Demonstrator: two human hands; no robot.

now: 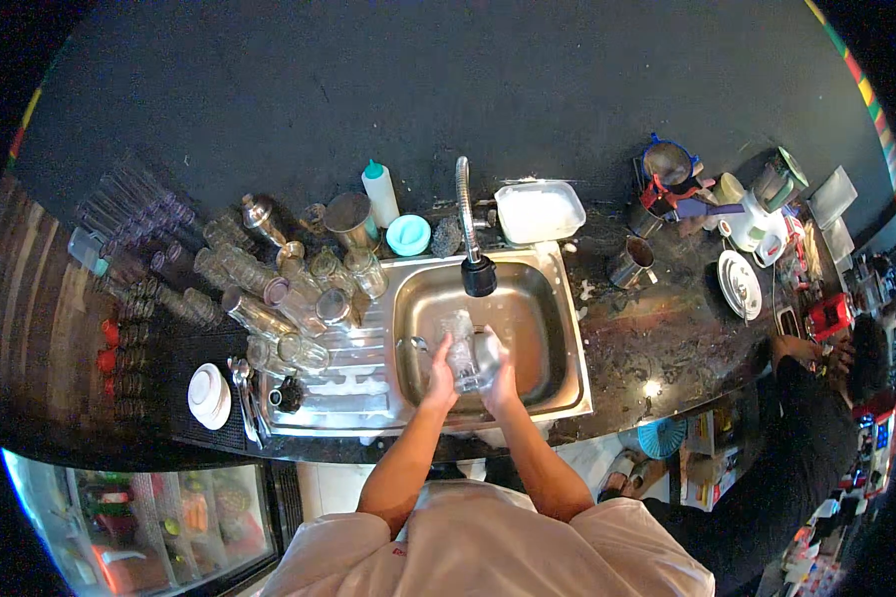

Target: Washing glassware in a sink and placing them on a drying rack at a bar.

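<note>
Over the steel sink (400, 298), my two hands hold a wet clear drinking glass between them. My left hand (444, 375) wraps the near left side of the clear glass (462, 350). My right hand (502, 378) closes round its right side, where a rounded, shiny part shows; whether that part is a second piece cannot be told. The fingertips are partly hidden. A spoon (418, 343) lies in the basin just left of the glass. Above and beyond my hands hangs the black tap head (479, 278) on a flexible metal neck.
Several glass jars (294, 298) crowd the drainboard and counter at left, near stacked white plates (208, 392) and cutlery (246, 398). Behind the sink stand a squeeze bottle (379, 193) and white tub (541, 211). A metal pitcher (631, 264), blender (765, 214) and another person's hand (838, 353) are at right.
</note>
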